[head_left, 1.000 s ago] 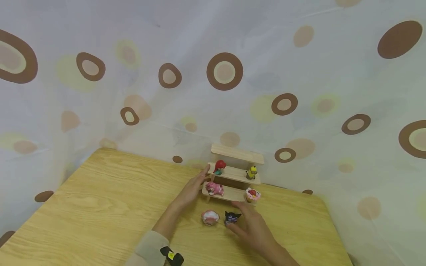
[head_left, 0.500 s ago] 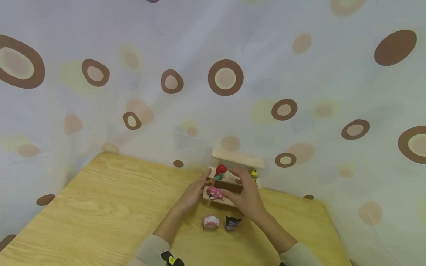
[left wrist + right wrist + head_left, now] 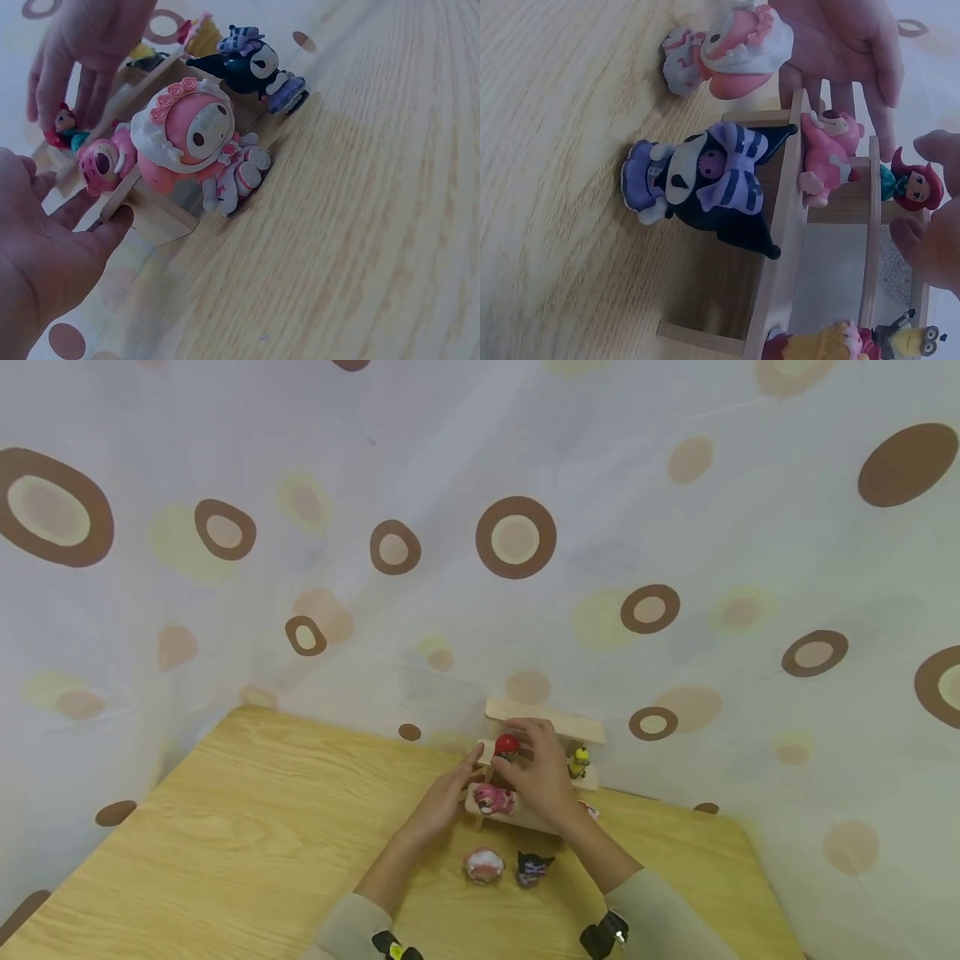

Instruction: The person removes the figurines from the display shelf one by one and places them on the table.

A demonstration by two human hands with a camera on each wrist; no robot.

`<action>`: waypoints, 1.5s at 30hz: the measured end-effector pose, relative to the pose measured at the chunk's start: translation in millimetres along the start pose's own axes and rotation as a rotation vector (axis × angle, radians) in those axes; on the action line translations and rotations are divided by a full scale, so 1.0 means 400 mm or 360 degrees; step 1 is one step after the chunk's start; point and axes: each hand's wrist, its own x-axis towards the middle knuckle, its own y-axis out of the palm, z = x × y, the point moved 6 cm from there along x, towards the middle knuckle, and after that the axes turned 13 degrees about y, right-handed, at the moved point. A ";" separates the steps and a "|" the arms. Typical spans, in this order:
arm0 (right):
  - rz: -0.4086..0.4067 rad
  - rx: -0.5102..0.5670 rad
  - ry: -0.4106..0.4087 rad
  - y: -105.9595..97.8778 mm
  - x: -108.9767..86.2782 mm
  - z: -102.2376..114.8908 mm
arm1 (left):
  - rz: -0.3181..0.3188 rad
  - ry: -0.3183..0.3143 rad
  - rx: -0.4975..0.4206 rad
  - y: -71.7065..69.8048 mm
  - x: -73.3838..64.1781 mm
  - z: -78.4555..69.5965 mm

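A small tiered wooden display shelf [image 3: 573, 728] stands on the table against the wall. My left hand [image 3: 438, 802] rests with nearly straight fingers against its left end. On the middle tier is a red-haired mermaid figurine [image 3: 915, 186], and my right hand [image 3: 543, 772] has thumb and fingers spread around it, with a small gap visible by the thumb in the right wrist view. Below lies a pink bear figurine [image 3: 829, 154] on the lowest tier. A yellow minion figurine [image 3: 579, 762] stands at the middle tier's right.
In front of the shelf, a pink figurine with a white bonnet [image 3: 191, 135] and a black-hooded figurine with a purple bow [image 3: 697, 180] stand on the wooden table [image 3: 300, 827]. An ice-cream-like toy [image 3: 817, 345] sits at the lowest tier's right end. Patterned sheeting [image 3: 435, 452] hangs behind.
My right hand has moved up and left, from beside the black-hooded figurine to around the mermaid figurine. The left hand stays at the shelf's left end.
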 end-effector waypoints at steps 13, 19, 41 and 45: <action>0.0002 0.0121 0.0186 0.003 0.006 -0.038 | 0.0022 0.0050 0.0084 -0.002 0.005 -0.006; -0.0026 0.0147 0.0200 -0.019 -0.007 -0.037 | 0.0029 0.0055 0.0098 0.006 0.001 -0.012; -0.0117 0.0219 0.0088 -0.162 -0.195 -0.030 | -0.0007 0.0022 0.0195 -0.013 -0.013 -0.007; -0.0112 0.0241 0.0124 -0.164 -0.247 -0.064 | -0.0008 0.0027 0.0192 -0.015 -0.016 -0.012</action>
